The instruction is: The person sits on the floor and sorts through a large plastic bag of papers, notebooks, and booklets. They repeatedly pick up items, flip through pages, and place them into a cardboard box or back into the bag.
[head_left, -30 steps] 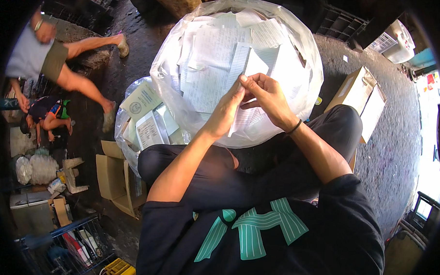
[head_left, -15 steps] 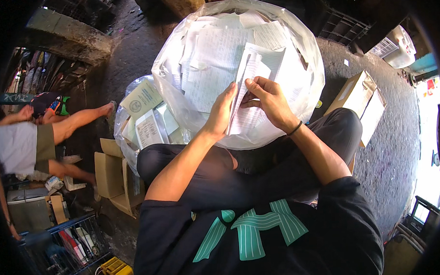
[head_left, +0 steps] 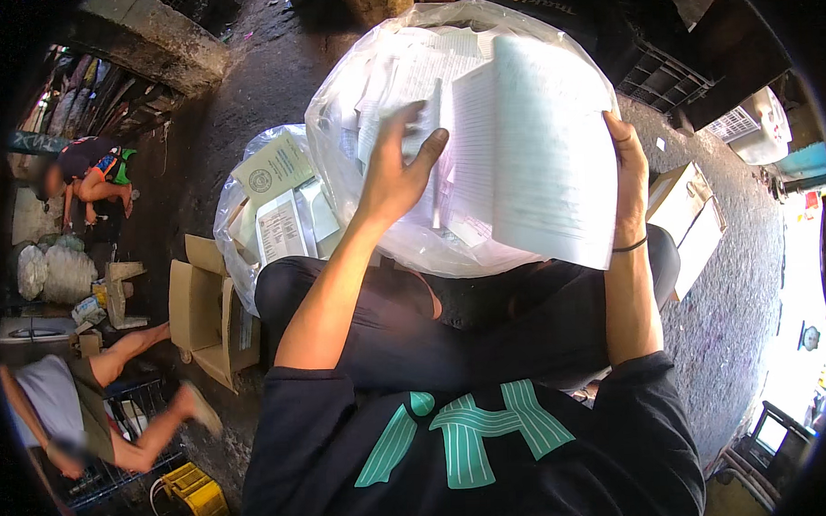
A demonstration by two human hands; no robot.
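Observation:
My right hand (head_left: 630, 173) grips the right edge of a handwritten, lined paper sheet (head_left: 555, 153), thumb on top and fingers behind. The sheet is spread wide and bends along a fold, its left part paler and ruled. My left hand (head_left: 399, 167) is beside the sheet's left side, thumb and fingers apart, fingertips smeared by motion. Below both hands stands a big clear plastic bag (head_left: 334, 124), its mouth spread, filled with loose written papers (head_left: 416, 71). The held sheet covers much of the bag's right side.
Left of the big bag is a smaller clear bag (head_left: 230, 232) holding a greenish booklet (head_left: 275, 167) and cards. Cardboard boxes (head_left: 196, 306) (head_left: 689, 216) flank my knees. One person (head_left: 59, 398) moves at lower left; another (head_left: 92, 174) crouches farther off. A black crate (head_left: 661, 72) stands at upper right.
The folded paper has been opened out and carried right by my right hand. My left hand has come off it and moved left. The nearby person at left has moved nearer the lower edge.

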